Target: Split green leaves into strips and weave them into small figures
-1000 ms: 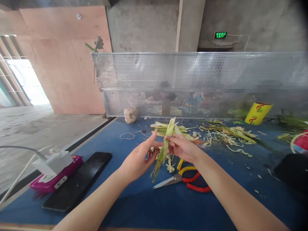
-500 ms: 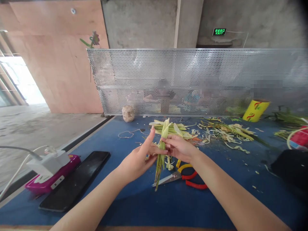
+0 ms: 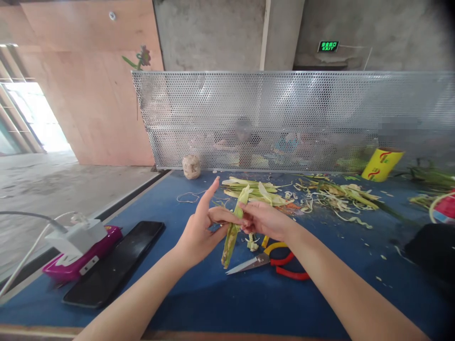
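Note:
Between my hands, over the middle of the table, is a pale green husk leaf (image 3: pixel 231 241), slanting, with a brownish, ragged lower end. My right hand (image 3: pixel 265 219) pinches it near its middle. From the other side, the fingers of my left hand (image 3: pixel 206 227) are closed on the same leaf, with the thumb sticking up. Both hands' fingertips meet at the leaf and partly hide each other. Just below lie scissors (image 3: pixel 261 259) with red and yellow handles, blades pointing left. A pile of similar leaves (image 3: pixel 249 185) lies behind my hands.
Left on the blue table (image 3: pixel 213 308) are a black phone (image 3: pixel 117 265) and a purple power strip (image 3: pixel 83 258) with a white plug. A yellow roll (image 3: pixel 382 164), leaf scraps (image 3: pixel 341 196) and a dark object (image 3: pixel 432 251) sit right. A perforated metal panel (image 3: pixel 213 104) stands behind.
The leaf's lower end has swung a little left and up, and its pale tip has come lower. My left thumb has shifted left and up. The scissors lie as before.

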{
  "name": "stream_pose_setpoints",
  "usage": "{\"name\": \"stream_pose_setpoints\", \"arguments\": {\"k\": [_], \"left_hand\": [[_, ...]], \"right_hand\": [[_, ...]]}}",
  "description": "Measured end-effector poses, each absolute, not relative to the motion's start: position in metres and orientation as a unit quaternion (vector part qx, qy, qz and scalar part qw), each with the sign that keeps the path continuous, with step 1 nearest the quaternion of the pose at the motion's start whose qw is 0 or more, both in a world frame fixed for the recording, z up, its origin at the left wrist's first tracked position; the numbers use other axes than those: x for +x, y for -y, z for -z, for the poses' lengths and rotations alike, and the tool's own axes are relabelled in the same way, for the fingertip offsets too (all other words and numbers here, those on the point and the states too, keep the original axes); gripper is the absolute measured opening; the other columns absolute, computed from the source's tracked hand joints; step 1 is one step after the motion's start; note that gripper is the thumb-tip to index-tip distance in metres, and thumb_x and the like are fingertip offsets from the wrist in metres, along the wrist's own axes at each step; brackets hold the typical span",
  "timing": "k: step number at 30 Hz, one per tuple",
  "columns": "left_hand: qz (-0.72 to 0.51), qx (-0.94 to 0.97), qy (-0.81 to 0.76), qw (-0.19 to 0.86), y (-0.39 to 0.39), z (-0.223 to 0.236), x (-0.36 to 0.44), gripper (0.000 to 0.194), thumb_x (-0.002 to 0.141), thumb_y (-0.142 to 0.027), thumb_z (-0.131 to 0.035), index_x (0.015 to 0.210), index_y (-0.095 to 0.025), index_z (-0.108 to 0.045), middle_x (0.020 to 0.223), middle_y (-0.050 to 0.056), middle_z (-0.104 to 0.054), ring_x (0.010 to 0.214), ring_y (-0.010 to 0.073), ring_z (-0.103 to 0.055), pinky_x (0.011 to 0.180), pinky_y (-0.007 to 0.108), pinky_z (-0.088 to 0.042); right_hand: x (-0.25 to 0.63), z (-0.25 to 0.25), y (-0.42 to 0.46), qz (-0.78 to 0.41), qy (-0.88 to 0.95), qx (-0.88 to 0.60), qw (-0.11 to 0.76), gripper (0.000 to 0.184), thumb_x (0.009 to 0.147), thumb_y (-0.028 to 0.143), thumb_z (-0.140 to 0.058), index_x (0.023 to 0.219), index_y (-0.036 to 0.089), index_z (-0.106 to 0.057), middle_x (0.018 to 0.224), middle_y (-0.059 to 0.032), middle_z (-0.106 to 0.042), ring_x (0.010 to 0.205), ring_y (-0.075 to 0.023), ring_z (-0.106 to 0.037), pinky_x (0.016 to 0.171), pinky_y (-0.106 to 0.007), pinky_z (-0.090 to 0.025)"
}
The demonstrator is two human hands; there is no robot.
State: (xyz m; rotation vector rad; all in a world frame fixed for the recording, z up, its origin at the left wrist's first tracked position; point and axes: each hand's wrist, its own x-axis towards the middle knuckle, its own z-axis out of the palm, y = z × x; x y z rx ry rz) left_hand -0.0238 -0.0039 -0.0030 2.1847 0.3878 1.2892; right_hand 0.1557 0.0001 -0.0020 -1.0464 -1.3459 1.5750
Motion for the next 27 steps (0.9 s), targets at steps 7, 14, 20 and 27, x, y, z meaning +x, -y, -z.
{"name": "stream_pose_setpoints", "arguments": {"k": [7,14,20,27], "left_hand": [[-0.451,0.844,-0.148,0.249,0.004,0.006,-0.021,0.091,0.08,-0.005,-0.048,0.136,-0.019,0.021,0.081,0.005,-0.07,0.084,0.017,-0.063,0.077,0.035,-0.052],[-0.401,0.865,-0.184,0.238,0.006,0.013,-0.018,0.095,0.079,-0.009,-0.049,0.133,-0.014,0.029,0.084,0.008,-0.067,0.073,0.0153,-0.064,0.068,0.031,-0.054],[-0.398,0.869,-0.147,0.255,0.007,0.015,-0.018,0.098,0.078,-0.008,-0.05,0.13,-0.013,0.032,0.085,0.01,-0.067,0.077,0.0173,-0.064,0.07,0.032,-0.053],[-0.396,0.881,-0.174,0.194,0.005,0.021,-0.017,0.098,0.076,-0.007,-0.05,0.13,-0.008,0.033,0.081,0.008,-0.066,0.068,0.0164,-0.062,0.063,0.028,-0.054]], "right_hand": [[0.164,-0.021,0.014,-0.149,0.709,-0.445,0.526,0.018,0.075,0.034,-0.058,0.066,0.02,-0.053,0.058,0.0028,-0.045,0.053,-0.0105,-0.04,0.052,-0.025,-0.033],[0.146,-0.024,0.032,-0.216,0.816,-0.352,0.404,0.011,0.07,0.027,-0.065,0.072,0.022,-0.055,0.069,0.002,-0.052,0.064,-0.0121,-0.047,0.059,-0.026,-0.036],[0.141,-0.022,0.038,-0.222,0.806,-0.353,0.419,0.024,0.067,0.027,-0.068,0.083,0.024,-0.051,0.067,0.0045,-0.044,0.062,-0.011,-0.042,0.058,-0.025,-0.035],[0.137,-0.017,0.033,-0.198,0.804,-0.378,0.415,0.015,0.068,0.023,-0.067,0.079,0.023,-0.057,0.062,0.0035,-0.049,0.059,-0.0119,-0.044,0.054,-0.025,-0.035]]}}
